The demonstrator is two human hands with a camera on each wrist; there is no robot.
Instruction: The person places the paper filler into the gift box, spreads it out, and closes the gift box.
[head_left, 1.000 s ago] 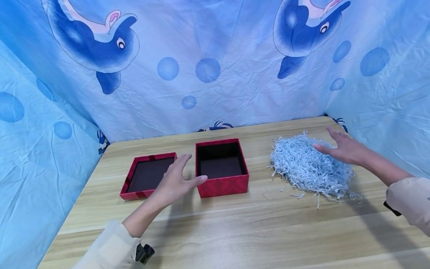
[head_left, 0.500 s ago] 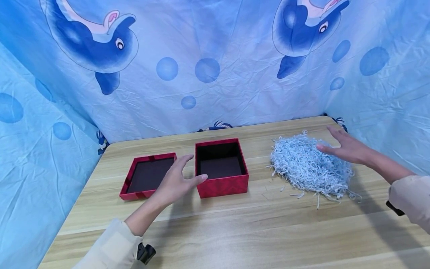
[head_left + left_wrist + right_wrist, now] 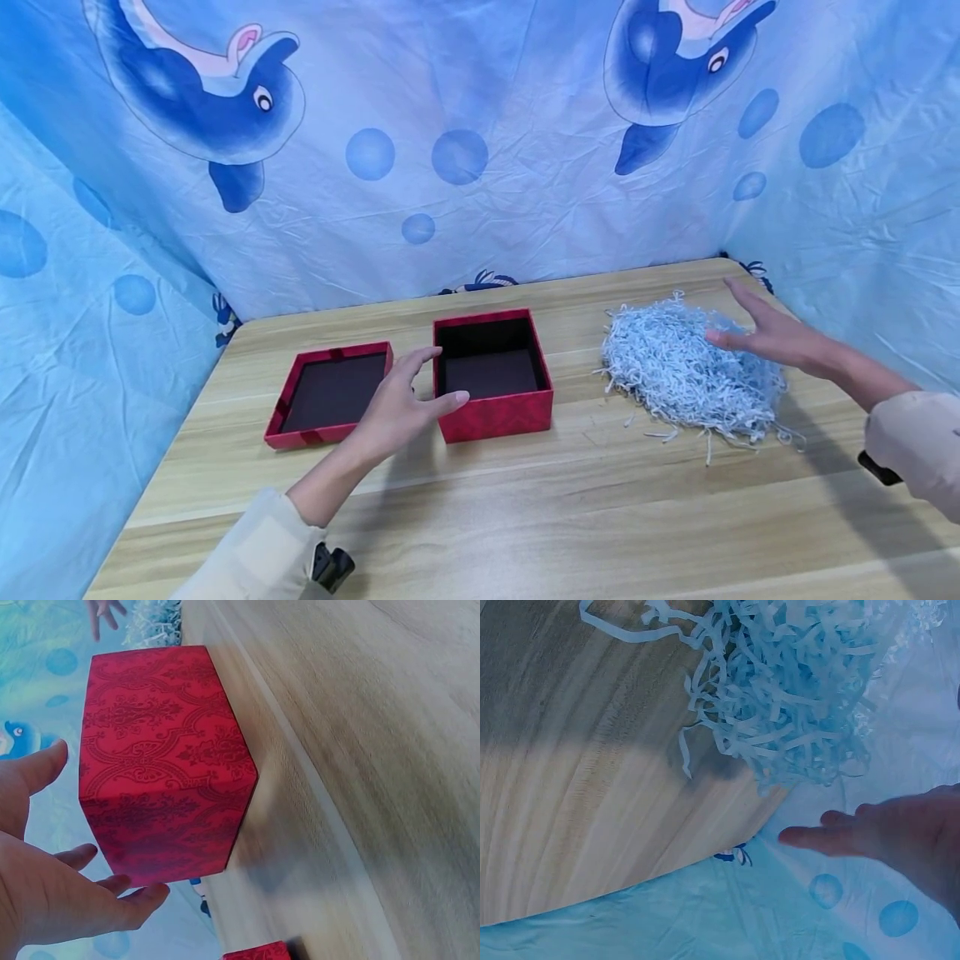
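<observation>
A red patterned box [image 3: 495,417] with a dark inside stands with its top uncovered on the table. My left hand [image 3: 397,408] hovers at its left front corner, thumb and fingers spread, holding nothing. In the left wrist view the box [image 3: 150,727] appears beside those spread fingers; whether they touch it I cannot tell. Left of it lies a shallow red lid [image 3: 330,392], inner side up, partly behind my left hand. Above the right part of a heap of pale blue shredded paper [image 3: 675,367] hangs my right hand [image 3: 780,333], fingers extended, nothing in it.
The wooden table [image 3: 570,508] carries all of this, with a few loose paper shreds [image 3: 663,435] in front of the heap. A blue dolphin-print curtain [image 3: 510,225] closes off the back and both sides.
My left hand has shifted slightly right, nearer the box. The right hand stays over the shredded paper with barely any movement. Box, lid and heap rest as before; the head view has shifted a little.
</observation>
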